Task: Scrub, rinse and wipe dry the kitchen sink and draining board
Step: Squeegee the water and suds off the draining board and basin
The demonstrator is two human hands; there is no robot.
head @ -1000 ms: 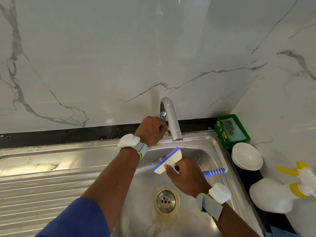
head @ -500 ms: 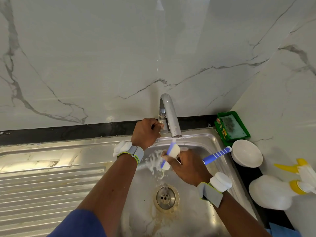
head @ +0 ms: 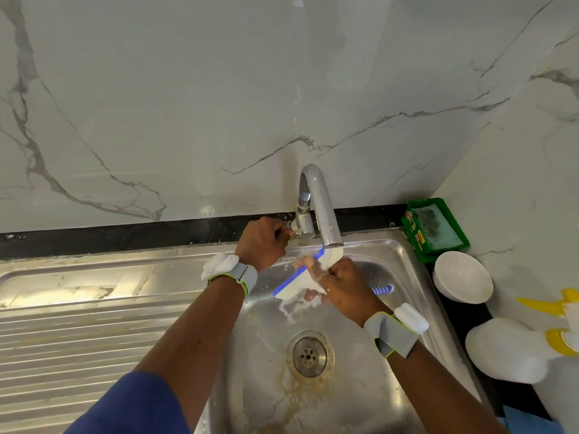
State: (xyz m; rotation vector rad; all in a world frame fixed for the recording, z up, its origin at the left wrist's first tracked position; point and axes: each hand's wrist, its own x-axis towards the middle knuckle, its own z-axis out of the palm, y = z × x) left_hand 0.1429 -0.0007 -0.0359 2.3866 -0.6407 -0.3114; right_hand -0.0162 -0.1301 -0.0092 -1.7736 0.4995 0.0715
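Sink (head: 369, 386): sponge (head: 293, 286) lifted up under tap (head: 322, 211) spout.

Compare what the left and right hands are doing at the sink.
The left hand grips the tap handle at the back; the right hand holds a white-and-blue scrubber under the spout. The right hand is foamy; the left hand looks clean. Both wear grey wristbands.

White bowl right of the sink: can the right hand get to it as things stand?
Probably yes: the bowl sits just past the sink's right rim, with nothing between it and the right hand. But that hand grips the sponge, so it can't grasp yet.
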